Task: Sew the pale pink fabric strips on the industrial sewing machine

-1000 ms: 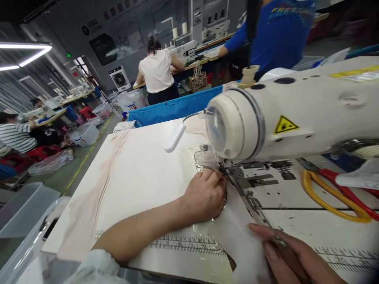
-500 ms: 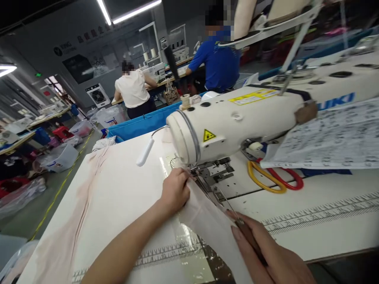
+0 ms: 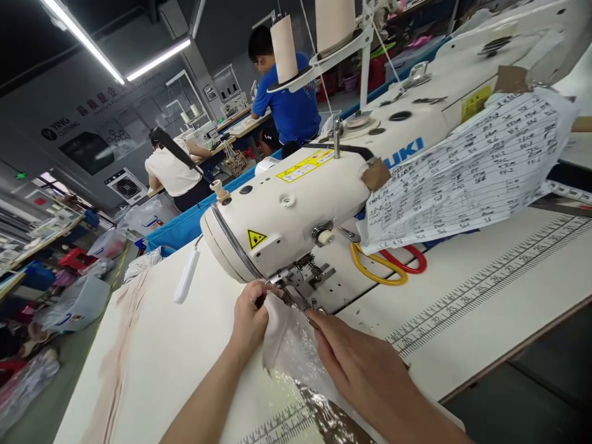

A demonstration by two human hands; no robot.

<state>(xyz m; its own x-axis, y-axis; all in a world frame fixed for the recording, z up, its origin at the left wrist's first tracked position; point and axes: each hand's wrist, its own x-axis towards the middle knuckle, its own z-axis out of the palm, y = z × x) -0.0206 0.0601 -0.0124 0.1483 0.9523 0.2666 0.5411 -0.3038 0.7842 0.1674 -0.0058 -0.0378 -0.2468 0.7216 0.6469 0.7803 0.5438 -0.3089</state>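
Note:
My left hand (image 3: 250,314) pinches the upper edge of a sheer white fabric (image 3: 293,336) just in front of the needle area of a white sewing machine (image 3: 287,203). To the right, my right hand (image 3: 354,354) is closed around a slim tool, mostly hidden by the fingers; its metal tip (image 3: 296,302) points up and left toward the presser foot. The fabric hangs between both hands over the table edge side. A long strip of pale pink fabric (image 3: 123,351) lies on the white table (image 3: 185,351) at the left.
Yellow and red handles (image 3: 402,262) lie beneath a paper sheet with writing (image 3: 462,166) taped to the machine. A white-handled rod (image 3: 187,277) stands left of the machine head. Rulers line the table. Two people (image 3: 289,102) sit at machines behind a blue cloth barrier (image 3: 178,231).
The view has shifted, so the machine appears farther left and more of the paper shows. My right hand, with the tool, has moved up closer to the needle area and my left hand.

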